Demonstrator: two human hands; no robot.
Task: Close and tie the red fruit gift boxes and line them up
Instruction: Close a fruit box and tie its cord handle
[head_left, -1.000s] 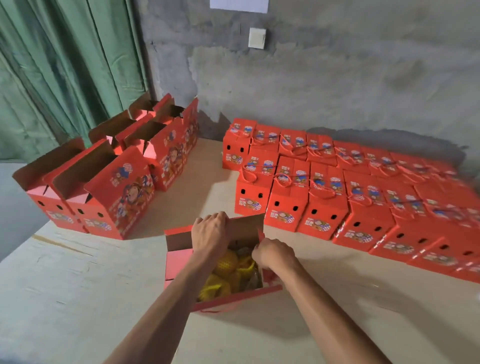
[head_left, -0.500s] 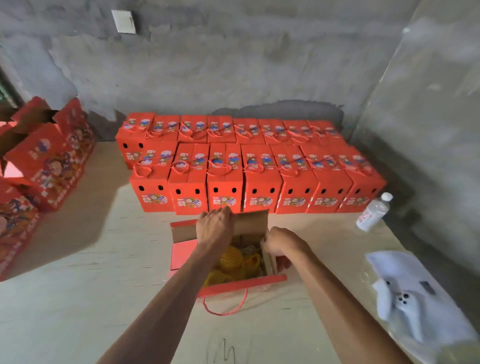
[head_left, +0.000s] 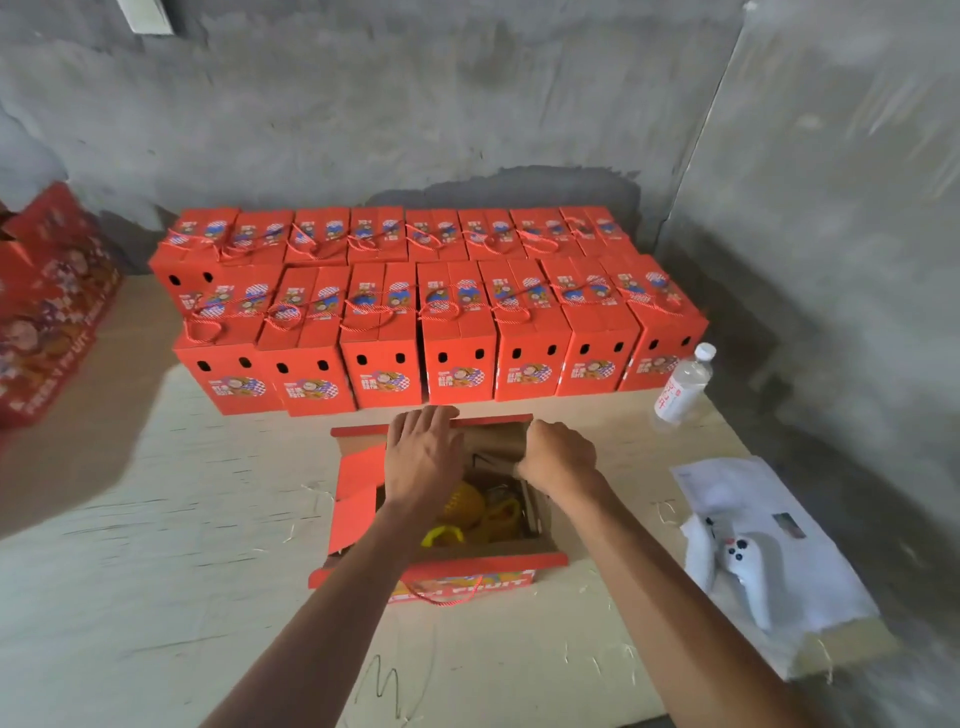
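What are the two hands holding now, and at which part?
Both hold the open box: left hand lies on its far flap's top edge, right hand grips the right inner flap.

Bare forearms (head_left: 332, 613), no sleeves

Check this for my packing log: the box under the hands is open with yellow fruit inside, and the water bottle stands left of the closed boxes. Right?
Not quite. The head view shows the water bottle at the right end of the closed boxes, not the left. The rest holds: the box under the hands is open, with yellow fruit inside.
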